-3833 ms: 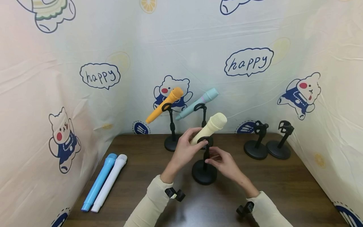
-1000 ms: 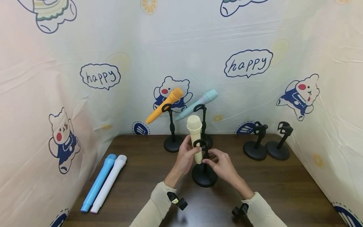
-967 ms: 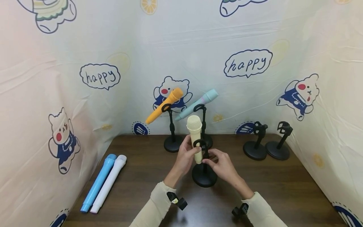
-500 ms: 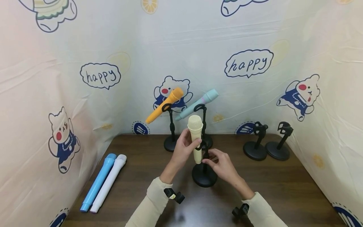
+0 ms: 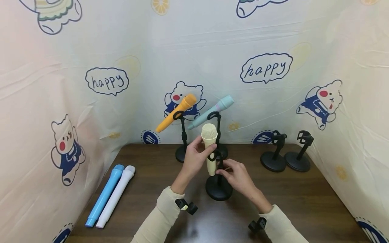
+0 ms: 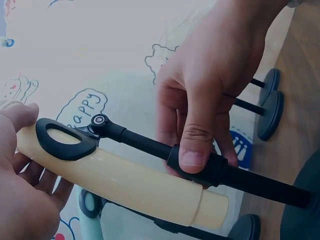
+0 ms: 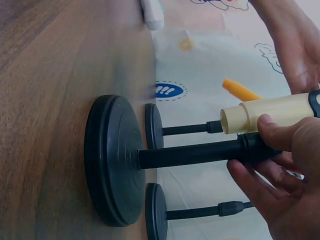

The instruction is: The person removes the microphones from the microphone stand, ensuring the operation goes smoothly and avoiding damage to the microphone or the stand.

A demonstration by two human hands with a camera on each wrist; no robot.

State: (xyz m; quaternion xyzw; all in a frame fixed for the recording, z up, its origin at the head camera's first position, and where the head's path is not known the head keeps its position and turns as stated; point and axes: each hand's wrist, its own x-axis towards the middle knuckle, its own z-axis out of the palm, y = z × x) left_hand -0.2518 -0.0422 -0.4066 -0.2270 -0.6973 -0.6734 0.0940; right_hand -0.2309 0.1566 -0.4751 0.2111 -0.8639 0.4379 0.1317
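Note:
My left hand [image 5: 193, 158] grips a cream microphone [image 5: 209, 132] just below its mesh head. The microphone sits through the clip [image 6: 75, 151] of a black desk stand [image 5: 218, 191], its head up and its tail end hanging beside the pole. On the other side, my right hand [image 5: 238, 176] pinches the collar [image 6: 197, 165] on the stand's pole between thumb and fingers. In the right wrist view the round base [image 7: 112, 160] rests on the table, and the right thumb lies close to the microphone's tail.
Behind stand an orange microphone [image 5: 176, 113] and a mint microphone [image 5: 209, 113], each on its own black stand. Two bare stands [image 5: 273, 161] are at the back right. A blue microphone [image 5: 104, 195] and a white microphone [image 5: 117, 197] lie on the table's left.
The cream microphone has swung from a rightward slant to nearly upright, facing forward. My left hand has slid up from the clip towards the microphone's head; the right hand stays at the pole.

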